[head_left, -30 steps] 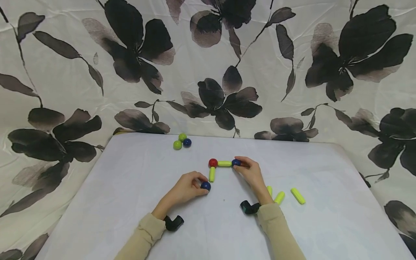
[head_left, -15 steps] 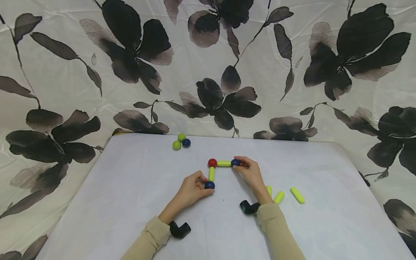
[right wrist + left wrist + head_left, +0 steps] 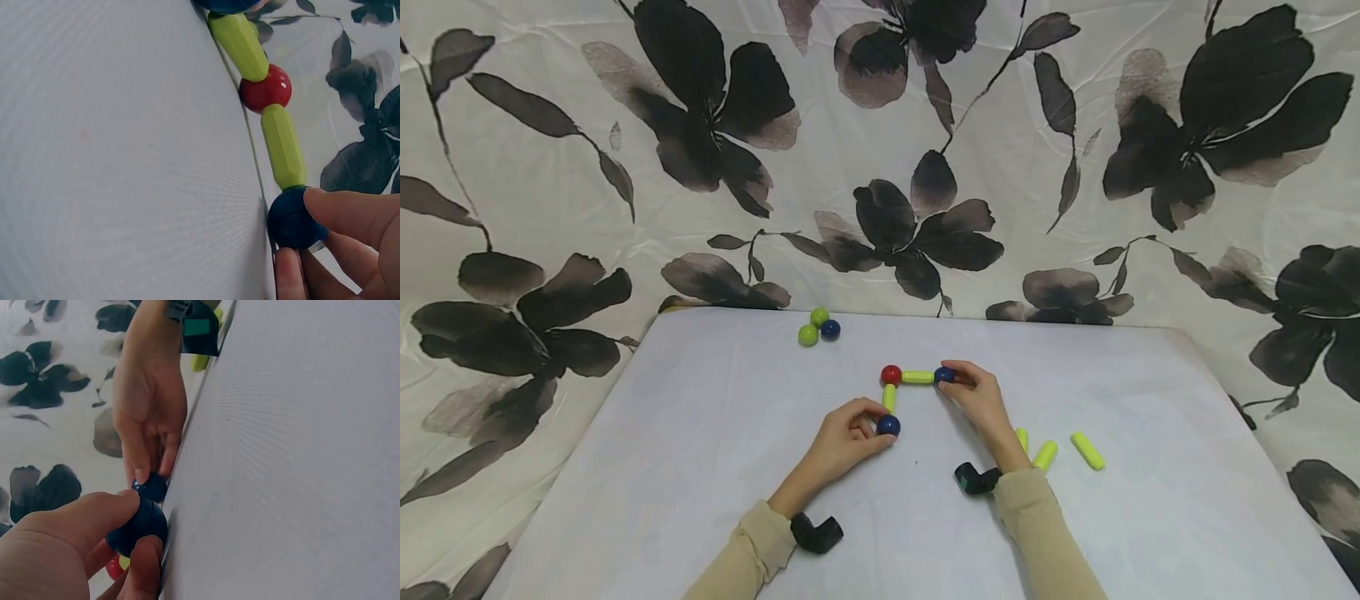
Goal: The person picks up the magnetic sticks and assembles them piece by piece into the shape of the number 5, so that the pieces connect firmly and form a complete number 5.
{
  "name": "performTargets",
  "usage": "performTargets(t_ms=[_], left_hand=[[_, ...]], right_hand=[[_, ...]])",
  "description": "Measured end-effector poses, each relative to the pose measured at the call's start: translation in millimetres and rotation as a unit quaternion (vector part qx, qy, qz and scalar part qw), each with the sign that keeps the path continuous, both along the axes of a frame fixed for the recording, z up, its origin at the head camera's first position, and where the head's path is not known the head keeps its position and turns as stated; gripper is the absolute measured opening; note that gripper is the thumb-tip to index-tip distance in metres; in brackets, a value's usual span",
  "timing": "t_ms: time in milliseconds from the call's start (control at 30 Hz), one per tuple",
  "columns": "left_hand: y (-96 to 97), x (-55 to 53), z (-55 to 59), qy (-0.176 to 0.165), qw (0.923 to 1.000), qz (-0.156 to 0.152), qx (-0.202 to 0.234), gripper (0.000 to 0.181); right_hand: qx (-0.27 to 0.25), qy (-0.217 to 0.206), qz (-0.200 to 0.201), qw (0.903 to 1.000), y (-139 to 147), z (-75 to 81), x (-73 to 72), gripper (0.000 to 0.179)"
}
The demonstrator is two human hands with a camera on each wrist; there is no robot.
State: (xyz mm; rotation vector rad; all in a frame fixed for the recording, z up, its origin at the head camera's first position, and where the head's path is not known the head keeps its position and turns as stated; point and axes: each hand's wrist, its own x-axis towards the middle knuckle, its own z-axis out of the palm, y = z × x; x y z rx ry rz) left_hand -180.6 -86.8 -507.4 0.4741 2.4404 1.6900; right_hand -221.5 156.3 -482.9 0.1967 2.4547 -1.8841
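A red ball [image 3: 891, 375] joins two yellow-green rods at a corner on the white table. One rod [image 3: 917, 377] runs right to a blue ball [image 3: 294, 217], which my right hand [image 3: 981, 404] pinches between thumb and fingers. The other rod [image 3: 889, 398] comes toward me, and its near end meets a second blue ball [image 3: 888, 425]. My left hand [image 3: 844, 440] grips that ball, thumb on one side and fingertips on the other, as the left wrist view shows [image 3: 139, 528].
Two green balls [image 3: 808, 335] and a blue ball [image 3: 831, 330] sit together near the table's back edge. Several loose yellow-green rods [image 3: 1087, 451] lie by my right forearm, one partly hidden. Black wrist cameras [image 3: 817, 533] stick out from both wrists. Floral cloth [image 3: 925, 125] hangs behind the table.
My left hand has moved a little right with its blue ball, bringing it against the near end of the lower rod. The right hand has stayed on its ball.
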Motion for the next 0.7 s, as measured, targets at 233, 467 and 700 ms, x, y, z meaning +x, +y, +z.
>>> performTargets(t_ms=[233,467,700], left_hand=[[-0.6,1.1,3.4,0.013,0.9997,0.015,-0.013,0.035],[-0.2,1.2,3.4,0.013,0.9997,0.017,-0.007,0.035],[0.4,0.8,-0.3,0.023,0.9997,0.012,-0.004,0.035]], right_hand=[[0.001,0.001,0.003,1.0000,-0.2,0.0,-0.3,0.038],[0.035,0.011,0.018,0.9992,0.4,1.8,-1.3,0.039],[0.107,0.034,0.067,0.9914,-4.2,5.5,-10.4,0.035]])
